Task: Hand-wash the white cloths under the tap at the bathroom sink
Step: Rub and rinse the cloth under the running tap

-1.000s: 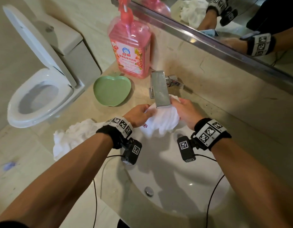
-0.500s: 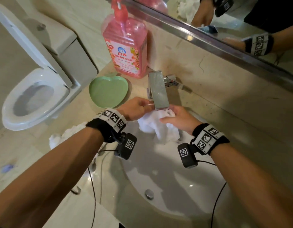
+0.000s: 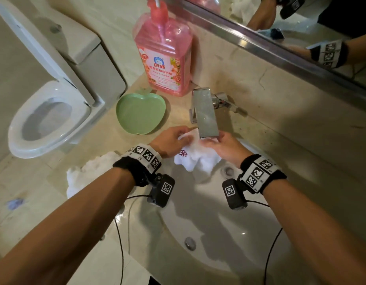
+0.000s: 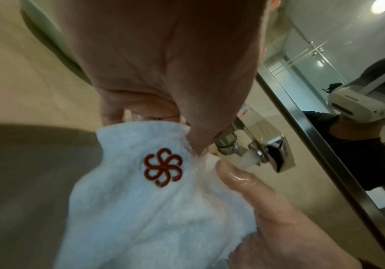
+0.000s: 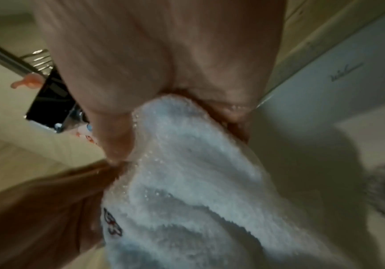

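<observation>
From the head camera, the left hand [image 3: 169, 141] and the right hand [image 3: 227, 148] both pinch the top of one white cloth [image 3: 195, 159] and hold it up right under the tap [image 3: 204, 114]. The cloth hangs down into the sink [image 3: 219, 254]. So washing of this cloth is under way. A second cloth [image 3: 89, 173] lies bunched on the counter to the left of the tap, near the sink edge, and I think it still needs its turn. A green dish [image 3: 140, 114] sits just left of the tap, and a pink soap bottle [image 3: 163, 58] stands behind the dish, left of the tap. Behind the tap is a mirror [image 3: 291, 23]. Nothing blocks the hands, but the tap hangs low over the cloth.

From the left wrist camera, the left hand's fingers [image 4: 113, 111] curl over the cloth edge beside a red flower mark [image 4: 163, 167]. Water runs from the tap [image 4: 267, 154] close by.

From the right wrist camera, the right hand's thumb [image 5: 115, 138] presses the cloth [image 5: 198, 191], which is wet with drops, just right of the tap
</observation>
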Demonstrator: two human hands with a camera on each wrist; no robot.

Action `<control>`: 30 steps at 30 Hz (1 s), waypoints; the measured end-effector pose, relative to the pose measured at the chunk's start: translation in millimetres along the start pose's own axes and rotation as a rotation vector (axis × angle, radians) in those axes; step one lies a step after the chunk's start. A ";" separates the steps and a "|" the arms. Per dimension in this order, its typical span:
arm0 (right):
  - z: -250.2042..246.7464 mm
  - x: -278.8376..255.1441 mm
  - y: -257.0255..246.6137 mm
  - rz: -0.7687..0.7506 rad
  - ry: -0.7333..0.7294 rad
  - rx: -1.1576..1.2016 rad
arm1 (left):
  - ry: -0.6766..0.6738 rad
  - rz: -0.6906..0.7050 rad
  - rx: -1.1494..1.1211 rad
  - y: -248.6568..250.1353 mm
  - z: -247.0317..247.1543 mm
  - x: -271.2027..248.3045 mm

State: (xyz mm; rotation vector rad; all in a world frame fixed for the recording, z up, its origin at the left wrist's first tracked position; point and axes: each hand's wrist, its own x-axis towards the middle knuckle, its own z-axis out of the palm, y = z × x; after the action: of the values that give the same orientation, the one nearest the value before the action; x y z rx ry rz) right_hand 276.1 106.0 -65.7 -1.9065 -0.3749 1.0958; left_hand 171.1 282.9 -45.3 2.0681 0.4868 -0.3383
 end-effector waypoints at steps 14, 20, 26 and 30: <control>-10.1 -14.0 16.6 -0.095 0.093 0.167 | 0.007 -0.069 -0.282 -10.4 28.3 13.0; -15.1 -24.6 19.3 -0.099 0.033 -0.097 | 0.011 0.091 -0.320 11.6 42.1 14.4; -10.7 -28.3 4.1 -0.078 -0.050 -0.100 | 0.093 0.040 -0.416 17.2 37.8 12.4; -13.0 -23.7 2.5 -0.058 0.037 0.138 | -0.001 -0.103 -0.299 3.8 36.7 5.7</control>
State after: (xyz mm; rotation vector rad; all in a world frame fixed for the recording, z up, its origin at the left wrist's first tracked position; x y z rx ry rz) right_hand 272.8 82.9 -51.9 -1.7806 -0.3237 1.0205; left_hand 176.3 250.7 -63.6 1.7574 0.6065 -0.3075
